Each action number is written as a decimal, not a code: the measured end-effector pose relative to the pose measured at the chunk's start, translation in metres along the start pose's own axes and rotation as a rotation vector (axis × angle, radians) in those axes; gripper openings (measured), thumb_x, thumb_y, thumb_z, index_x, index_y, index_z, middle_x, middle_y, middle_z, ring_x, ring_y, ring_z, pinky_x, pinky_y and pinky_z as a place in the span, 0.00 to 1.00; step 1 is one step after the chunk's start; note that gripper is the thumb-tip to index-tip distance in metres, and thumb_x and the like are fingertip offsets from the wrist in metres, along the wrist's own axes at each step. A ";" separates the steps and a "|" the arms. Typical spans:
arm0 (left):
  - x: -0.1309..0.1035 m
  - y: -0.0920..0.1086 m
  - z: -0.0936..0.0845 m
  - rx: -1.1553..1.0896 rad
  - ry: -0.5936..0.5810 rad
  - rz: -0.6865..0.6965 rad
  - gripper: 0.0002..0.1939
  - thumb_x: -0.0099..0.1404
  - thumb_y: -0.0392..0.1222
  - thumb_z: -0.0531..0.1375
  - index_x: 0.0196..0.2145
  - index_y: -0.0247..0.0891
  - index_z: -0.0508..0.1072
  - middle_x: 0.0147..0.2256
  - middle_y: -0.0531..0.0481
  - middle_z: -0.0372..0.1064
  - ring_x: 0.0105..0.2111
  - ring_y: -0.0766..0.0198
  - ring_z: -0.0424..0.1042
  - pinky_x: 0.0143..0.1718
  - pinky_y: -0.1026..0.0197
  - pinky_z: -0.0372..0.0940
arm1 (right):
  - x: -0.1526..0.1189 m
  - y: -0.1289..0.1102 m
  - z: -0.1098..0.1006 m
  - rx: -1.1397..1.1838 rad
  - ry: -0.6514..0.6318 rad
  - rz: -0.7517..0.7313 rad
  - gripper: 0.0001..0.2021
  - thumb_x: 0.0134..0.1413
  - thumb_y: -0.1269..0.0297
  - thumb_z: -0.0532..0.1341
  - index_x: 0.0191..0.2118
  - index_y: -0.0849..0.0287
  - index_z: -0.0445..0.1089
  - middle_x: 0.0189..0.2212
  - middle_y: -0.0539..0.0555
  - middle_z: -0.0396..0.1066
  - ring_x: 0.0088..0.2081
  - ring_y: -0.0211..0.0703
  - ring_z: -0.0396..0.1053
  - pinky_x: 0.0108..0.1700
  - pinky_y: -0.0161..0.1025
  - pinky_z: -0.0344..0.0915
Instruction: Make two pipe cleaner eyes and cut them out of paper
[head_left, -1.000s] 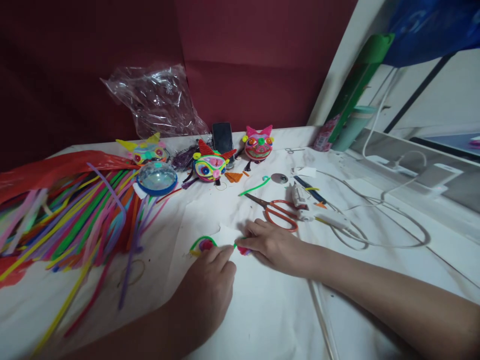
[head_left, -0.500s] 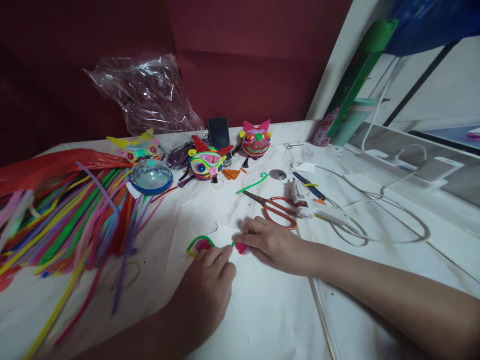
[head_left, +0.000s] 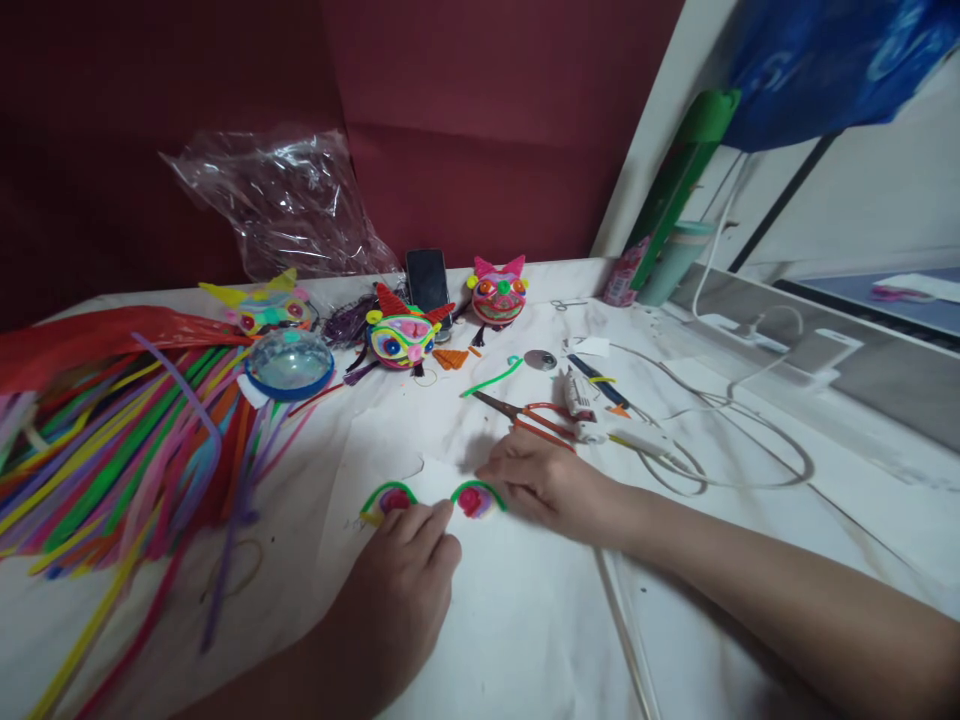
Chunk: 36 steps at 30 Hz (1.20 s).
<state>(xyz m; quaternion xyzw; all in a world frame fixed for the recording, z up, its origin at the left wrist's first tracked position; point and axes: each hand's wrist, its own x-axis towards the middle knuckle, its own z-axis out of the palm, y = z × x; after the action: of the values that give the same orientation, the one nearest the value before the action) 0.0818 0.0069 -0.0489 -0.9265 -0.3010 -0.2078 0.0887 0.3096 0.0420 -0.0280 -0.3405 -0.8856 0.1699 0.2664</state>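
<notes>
Two eye-like shapes with pink-red centres lie on a white paper sheet (head_left: 480, 620). The left shape (head_left: 394, 498) has a green arc on top and yellow at its left; my left hand (head_left: 412, 580) partly covers it. My left fingers are pressed together, their tips near the inner end of the green arc round the right shape (head_left: 472, 500). My right hand (head_left: 544, 480) has its fingers curled and pinched at that arc's outer side; the arc's right end runs down beside the fingertips. Orange-handled scissors (head_left: 510, 408) lie just behind my right hand.
Colourful pipe cleaners (head_left: 127, 460) spread at the left. Lion-like heads (head_left: 403, 335), a phone (head_left: 427, 280) and a clear-lidded blue dish (head_left: 289, 365) stand at the back. A glue gun (head_left: 581, 400) and cables (head_left: 780, 430) lie at the right.
My right hand has moved right from the right shape, uncovering its centre and the green arc over it. My left hand stays by the shapes. The view has shifted slightly.
</notes>
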 end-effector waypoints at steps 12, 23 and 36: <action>-0.002 0.001 0.004 0.038 0.012 -0.012 0.12 0.58 0.24 0.50 0.28 0.35 0.69 0.38 0.39 0.74 0.36 0.53 0.71 0.39 0.48 0.68 | 0.002 0.002 0.012 -0.073 -0.051 -0.022 0.15 0.60 0.75 0.54 0.50 0.60 0.70 0.40 0.60 0.69 0.42 0.44 0.66 0.44 0.39 0.65; -0.003 0.001 0.005 0.030 0.021 -0.026 0.13 0.58 0.23 0.50 0.27 0.35 0.70 0.39 0.40 0.75 0.37 0.54 0.70 0.41 0.50 0.65 | 0.003 0.007 0.015 -0.046 -0.046 0.010 0.16 0.57 0.78 0.54 0.47 0.60 0.72 0.39 0.60 0.69 0.41 0.45 0.67 0.43 0.40 0.66; -0.003 -0.004 0.006 -0.003 0.077 -0.021 0.16 0.60 0.24 0.48 0.28 0.39 0.71 0.39 0.46 0.75 0.38 0.55 0.71 0.45 0.48 0.61 | -0.035 0.034 -0.093 -0.653 0.074 0.465 0.15 0.51 0.72 0.59 0.46 0.64 0.71 0.44 0.64 0.71 0.47 0.55 0.66 0.46 0.45 0.65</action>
<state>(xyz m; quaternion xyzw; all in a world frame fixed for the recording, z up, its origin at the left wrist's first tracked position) 0.0795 0.0102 -0.0556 -0.9148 -0.3066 -0.2445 0.0968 0.4039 0.0527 0.0176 -0.6042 -0.7823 -0.0773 0.1303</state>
